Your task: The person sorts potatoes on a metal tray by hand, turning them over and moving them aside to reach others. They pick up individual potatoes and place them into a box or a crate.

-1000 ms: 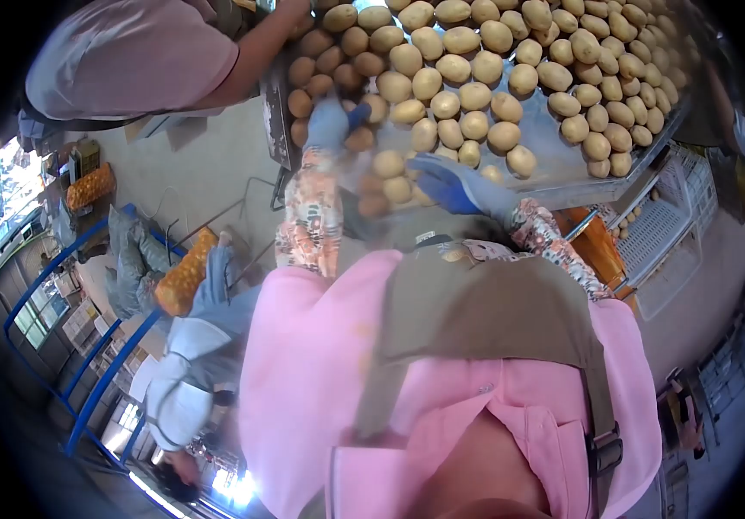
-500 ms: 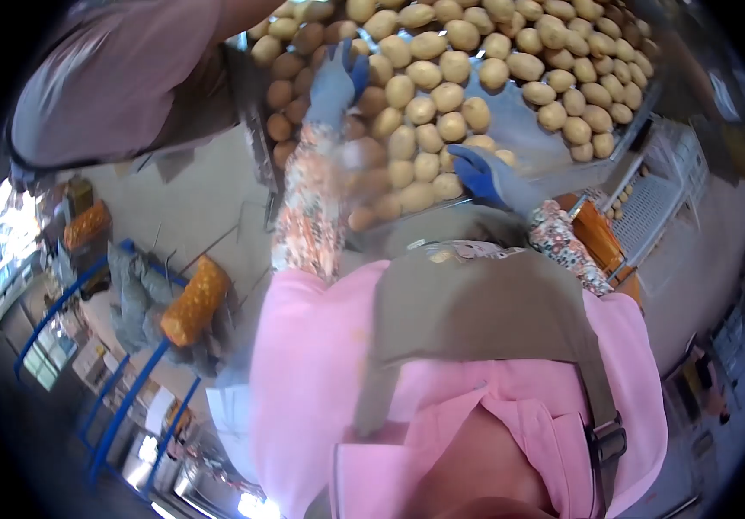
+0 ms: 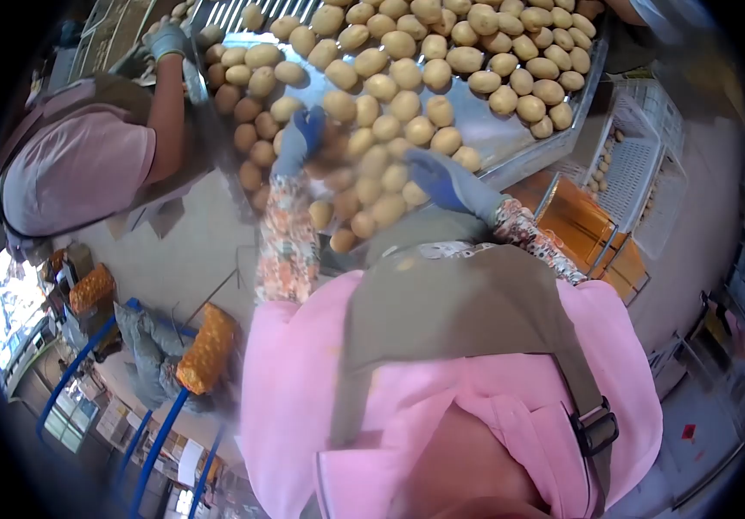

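While outstretched, right hand (image 3: 437, 177) over potatoes (image 3: 407, 104)

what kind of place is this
Most likely a potato sorting or packing shed. A metal table is covered in loose potatoes, a co-worker's gloved hand is at its edge, and full orange mesh sacks sit on the floor beside it.

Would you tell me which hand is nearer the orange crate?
Right. The right hand is over potatoes just left of the orange crate; the left hand is farther left.
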### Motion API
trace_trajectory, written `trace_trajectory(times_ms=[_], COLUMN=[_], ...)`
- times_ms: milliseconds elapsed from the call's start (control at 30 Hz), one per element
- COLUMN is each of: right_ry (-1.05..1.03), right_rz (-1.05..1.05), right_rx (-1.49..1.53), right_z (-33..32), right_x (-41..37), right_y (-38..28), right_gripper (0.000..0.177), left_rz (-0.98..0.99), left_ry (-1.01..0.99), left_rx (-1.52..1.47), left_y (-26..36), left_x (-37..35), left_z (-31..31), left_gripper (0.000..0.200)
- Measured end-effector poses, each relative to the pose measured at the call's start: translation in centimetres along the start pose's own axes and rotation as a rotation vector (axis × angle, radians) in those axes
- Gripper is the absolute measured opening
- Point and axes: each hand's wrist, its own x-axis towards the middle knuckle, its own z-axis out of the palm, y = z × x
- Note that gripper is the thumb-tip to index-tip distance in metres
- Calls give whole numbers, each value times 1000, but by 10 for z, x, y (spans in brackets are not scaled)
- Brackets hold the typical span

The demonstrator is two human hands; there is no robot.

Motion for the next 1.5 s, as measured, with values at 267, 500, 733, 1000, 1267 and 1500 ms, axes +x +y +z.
trace_trajectory(times_ms=[267,500,733,1000,1267,1500], right_ry=[-144,-236,-222,-124,-66,-32], right_rz=[33,53,71,-45,-189,-278], right_rx=[-153,48,444,450,382,98], right_z=[16,18,15,8,11,-10], right_x=[4,-13,-30,-46,-42,-24], right_y=[-81,-68,-60,-51,-25,-45], right_gripper=[71,59,54,53,60,48], left_rz=[-518,-493,-177,69,-369,-504], left_ry=[-150,-60,93,169,-152,-67], left_rx=[-1121,-916,-476,-211,-168,-432], left_y=[124,199,182,230,261,218], left_x=[-137,-173,-184,-187,-180,-181], left_z=[47,24,48,36,14,23], left_gripper=[51,65,70,52,21,44])
